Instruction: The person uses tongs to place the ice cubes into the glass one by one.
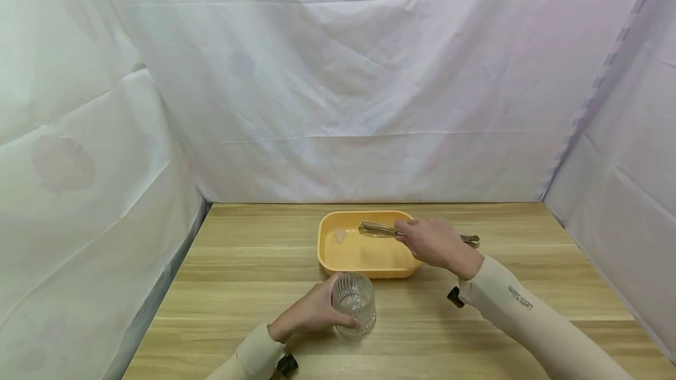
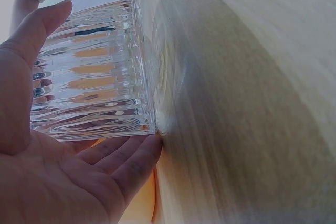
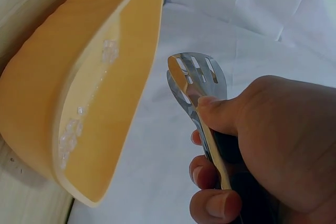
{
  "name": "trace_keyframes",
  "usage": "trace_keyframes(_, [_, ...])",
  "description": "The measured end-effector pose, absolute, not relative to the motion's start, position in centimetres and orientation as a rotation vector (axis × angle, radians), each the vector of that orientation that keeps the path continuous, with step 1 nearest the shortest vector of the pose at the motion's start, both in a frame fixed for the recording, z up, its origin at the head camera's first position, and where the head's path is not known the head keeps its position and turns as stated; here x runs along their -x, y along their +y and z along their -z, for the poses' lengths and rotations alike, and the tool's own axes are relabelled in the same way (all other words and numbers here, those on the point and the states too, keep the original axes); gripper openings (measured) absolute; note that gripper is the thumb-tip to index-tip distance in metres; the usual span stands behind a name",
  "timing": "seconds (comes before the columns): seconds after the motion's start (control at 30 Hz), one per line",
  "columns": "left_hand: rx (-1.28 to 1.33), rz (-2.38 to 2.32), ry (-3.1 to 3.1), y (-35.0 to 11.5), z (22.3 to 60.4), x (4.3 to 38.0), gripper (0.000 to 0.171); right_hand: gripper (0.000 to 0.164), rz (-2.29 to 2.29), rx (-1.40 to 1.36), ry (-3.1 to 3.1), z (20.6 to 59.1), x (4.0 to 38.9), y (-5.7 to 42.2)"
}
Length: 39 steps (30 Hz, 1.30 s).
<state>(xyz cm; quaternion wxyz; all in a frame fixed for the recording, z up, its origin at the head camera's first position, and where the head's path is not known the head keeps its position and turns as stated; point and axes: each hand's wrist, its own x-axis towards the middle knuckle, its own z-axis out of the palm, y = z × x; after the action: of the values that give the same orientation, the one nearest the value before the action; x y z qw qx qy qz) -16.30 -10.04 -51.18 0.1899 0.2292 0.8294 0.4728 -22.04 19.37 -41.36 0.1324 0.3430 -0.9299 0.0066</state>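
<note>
My left hand (image 1: 317, 309) holds a clear ribbed glass (image 1: 364, 304) that stands upright by the near rim of a yellow-orange tub (image 1: 380, 274). In the left wrist view the thumb curves round one side of the glass, and the fingers support the other, with its base right at the wooden surface. My right hand (image 1: 435, 242) grips metal tongs (image 3: 212, 74) around their arms, above the right part of the tub. The slotted ends of the tongs lie close together with nothing visible between them. Clear ice-like pieces (image 3: 68, 140) lie inside the tub.
Everything stands on a wood-grain table (image 1: 237, 286). White cloth (image 1: 338, 75) hangs behind the table and along both sides. A dark wrist camera (image 1: 455, 297) sits under the right cuff, another (image 1: 287, 363) under the left.
</note>
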Motion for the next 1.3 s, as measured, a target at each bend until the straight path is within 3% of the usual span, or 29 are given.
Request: trace_keyframes(1.3, [-0.641, -1.318, 2.343, -10.0, 51.1, 16.2, 0.085, 0.016, -0.024, -1.102, -2.540, 38.0, 16.7, 19.6])
